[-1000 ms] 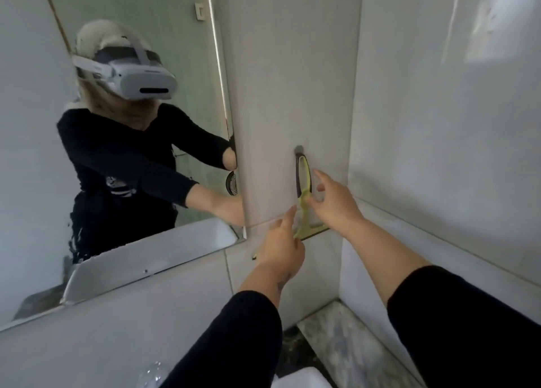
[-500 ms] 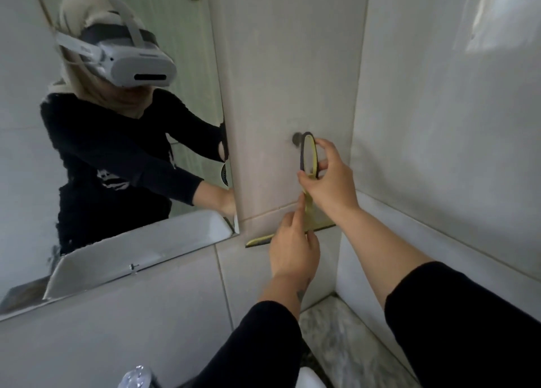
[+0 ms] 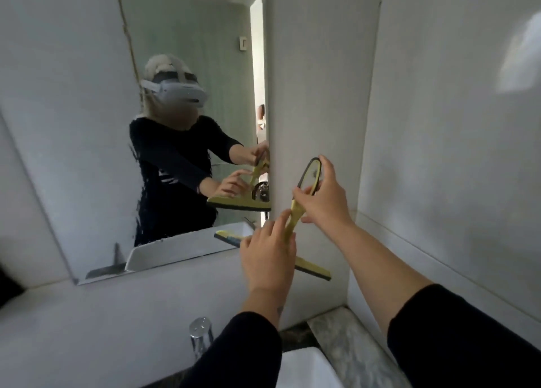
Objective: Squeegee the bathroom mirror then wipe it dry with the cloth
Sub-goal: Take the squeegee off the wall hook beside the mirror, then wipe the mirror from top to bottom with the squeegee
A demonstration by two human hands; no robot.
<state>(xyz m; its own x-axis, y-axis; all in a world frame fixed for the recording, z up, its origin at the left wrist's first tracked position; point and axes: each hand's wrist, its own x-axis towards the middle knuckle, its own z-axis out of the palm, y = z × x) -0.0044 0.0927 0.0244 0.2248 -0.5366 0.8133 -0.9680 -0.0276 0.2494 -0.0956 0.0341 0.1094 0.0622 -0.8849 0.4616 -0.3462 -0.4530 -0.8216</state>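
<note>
A yellow-green squeegee (image 3: 311,267) with a dark rubber blade and a looped handle is held in the air off the tiled wall, just right of the mirror (image 3: 87,159). My right hand (image 3: 325,197) grips the loop at the handle's top. My left hand (image 3: 268,259) holds the lower handle, just above the blade, and covers the blade's middle. The mirror hangs on the left wall and reflects a person with both hands on the squeegee. No cloth is in view.
A chrome tap (image 3: 200,336) stands at the bottom centre above a white basin (image 3: 304,367). A marble counter (image 3: 351,349) runs into the tiled corner on the right. Tiled walls enclose the space on the right.
The squeegee has come off its wall hook and moved toward me and leftward, held in both hands. The view has swung so that more of the mirror shows.
</note>
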